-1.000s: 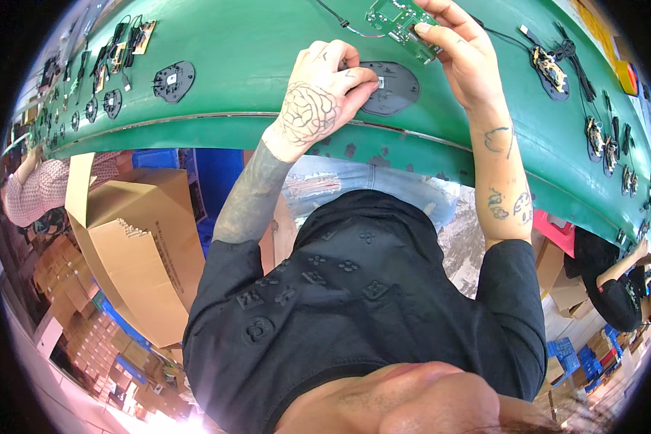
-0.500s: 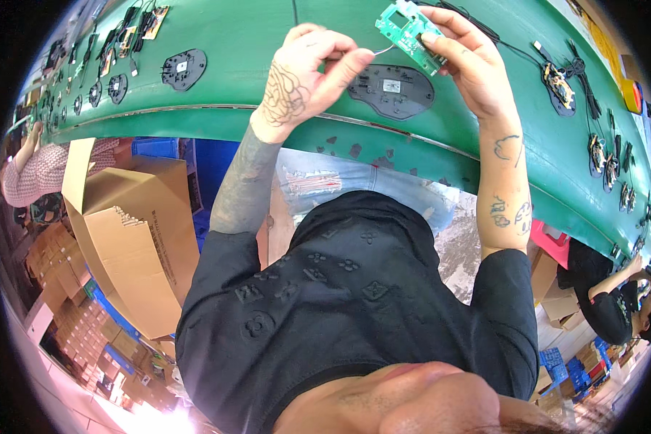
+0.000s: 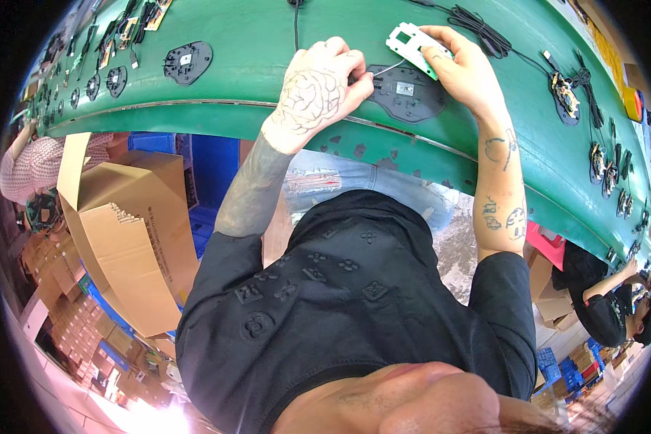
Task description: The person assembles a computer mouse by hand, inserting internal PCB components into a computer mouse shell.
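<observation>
My right hand (image 3: 464, 69) grips a green circuit board (image 3: 411, 42) by its right end, thumb on top and fingers behind; the board is tilted and catches the light. A thin wire (image 3: 389, 69) runs from near the board to my left hand (image 3: 317, 88), whose thumb and index finger pinch its end. Just below the board, a dark mouse-shaped base plate (image 3: 412, 101) with a pale square at its middle lies on the green belt. The left fingertips are close to its left edge; whether they touch it I cannot tell.
The green belt (image 3: 246, 69) carries another base plate (image 3: 188, 63) at left, a coiled black cable (image 3: 481, 29), and several wired assemblies, one (image 3: 564, 94) at right. An open cardboard box (image 3: 126, 239) stands left below the belt. Another person (image 3: 607, 304) works at far right.
Both hands have come down closer to the base plate. The circuit board has tilted, its surface now bright with glare, and the left hand has turned with its back more toward view.
</observation>
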Action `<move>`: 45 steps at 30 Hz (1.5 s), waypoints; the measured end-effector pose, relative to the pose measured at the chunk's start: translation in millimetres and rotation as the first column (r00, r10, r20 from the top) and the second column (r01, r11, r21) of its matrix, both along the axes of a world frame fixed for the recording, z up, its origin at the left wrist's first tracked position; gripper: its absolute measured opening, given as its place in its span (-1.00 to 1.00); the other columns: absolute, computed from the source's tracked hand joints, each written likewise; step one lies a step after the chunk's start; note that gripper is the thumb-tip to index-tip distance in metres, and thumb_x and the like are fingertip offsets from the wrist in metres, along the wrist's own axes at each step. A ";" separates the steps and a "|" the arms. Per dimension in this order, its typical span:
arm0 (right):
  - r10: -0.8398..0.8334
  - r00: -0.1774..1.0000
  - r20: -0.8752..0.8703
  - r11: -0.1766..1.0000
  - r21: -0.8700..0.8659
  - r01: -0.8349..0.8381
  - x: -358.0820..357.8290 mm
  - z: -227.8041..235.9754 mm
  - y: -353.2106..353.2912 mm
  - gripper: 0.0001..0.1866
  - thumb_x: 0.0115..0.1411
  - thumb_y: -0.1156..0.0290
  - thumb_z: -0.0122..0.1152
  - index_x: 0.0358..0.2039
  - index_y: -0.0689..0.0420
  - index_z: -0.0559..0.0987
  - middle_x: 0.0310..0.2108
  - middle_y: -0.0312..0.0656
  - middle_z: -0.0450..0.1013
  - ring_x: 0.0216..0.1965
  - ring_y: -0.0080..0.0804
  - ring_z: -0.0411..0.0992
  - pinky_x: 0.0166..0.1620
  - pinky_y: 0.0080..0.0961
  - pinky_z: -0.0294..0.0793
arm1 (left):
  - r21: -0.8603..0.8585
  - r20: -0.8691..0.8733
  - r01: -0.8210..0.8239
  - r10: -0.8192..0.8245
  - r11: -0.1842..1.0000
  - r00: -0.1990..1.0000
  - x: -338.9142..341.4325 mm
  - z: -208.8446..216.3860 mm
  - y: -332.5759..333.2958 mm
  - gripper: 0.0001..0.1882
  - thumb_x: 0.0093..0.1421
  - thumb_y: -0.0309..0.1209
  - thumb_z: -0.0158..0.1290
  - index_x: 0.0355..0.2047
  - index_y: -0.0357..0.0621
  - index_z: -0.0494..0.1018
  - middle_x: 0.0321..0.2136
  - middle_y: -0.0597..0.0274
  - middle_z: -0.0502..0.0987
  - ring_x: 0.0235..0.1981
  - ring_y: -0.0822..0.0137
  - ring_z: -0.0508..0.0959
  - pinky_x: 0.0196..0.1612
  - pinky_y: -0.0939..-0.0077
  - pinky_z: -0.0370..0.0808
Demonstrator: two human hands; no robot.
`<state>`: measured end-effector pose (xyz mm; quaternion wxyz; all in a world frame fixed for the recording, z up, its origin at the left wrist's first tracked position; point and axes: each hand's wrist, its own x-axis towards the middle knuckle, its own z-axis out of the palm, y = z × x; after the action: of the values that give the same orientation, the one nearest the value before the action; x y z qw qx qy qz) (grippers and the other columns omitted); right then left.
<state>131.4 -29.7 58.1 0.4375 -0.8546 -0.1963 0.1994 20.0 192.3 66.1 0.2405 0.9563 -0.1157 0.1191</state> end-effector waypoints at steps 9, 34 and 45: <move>-0.076 0.985 0.155 0.991 -0.101 0.092 -4.7 6.0 3.7 -0.58 0.28 0.30 0.19 0.13 0.12 0.54 -0.03 -0.10 0.59 -0.02 -0.33 0.54 0.08 -0.41 0.47 | -0.160 -0.159 0.031 -0.057 0.987 0.986 9.5 0.9 1.7 -0.84 0.10 -0.26 0.15 -0.32 0.05 0.57 -0.40 0.26 0.48 -0.25 0.17 0.53 -0.13 0.21 0.41; 0.330 0.715 0.616 0.942 -0.258 -0.212 -76.4 33.8 -14.4 -0.65 0.06 0.54 0.27 -0.10 0.00 0.68 -0.08 -0.30 0.60 0.01 -0.28 0.51 0.07 -0.36 0.52 | -0.307 -0.384 0.349 -0.450 0.886 0.806 50.6 6.3 17.3 -0.60 0.13 -0.41 0.21 0.03 0.03 0.53 -0.39 0.24 0.44 -0.34 0.23 0.50 -0.24 0.38 0.46; 0.329 0.779 0.533 0.944 -0.219 -0.249 -76.9 22.0 -34.9 -0.54 0.04 0.60 0.25 0.00 0.01 0.63 0.10 -0.24 0.50 0.06 -0.23 0.48 0.16 -0.31 0.48 | 0.064 0.040 0.217 -0.219 0.974 0.975 -8.8 1.7 -5.6 -0.55 0.16 -0.25 0.25 0.07 0.01 0.53 -0.15 0.23 0.49 -0.17 0.19 0.52 -0.09 0.30 0.46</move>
<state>54.5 -64.6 80.1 0.2648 -0.8624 -0.4311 0.0164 11.1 186.7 67.8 0.2209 0.9416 -0.2290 0.1107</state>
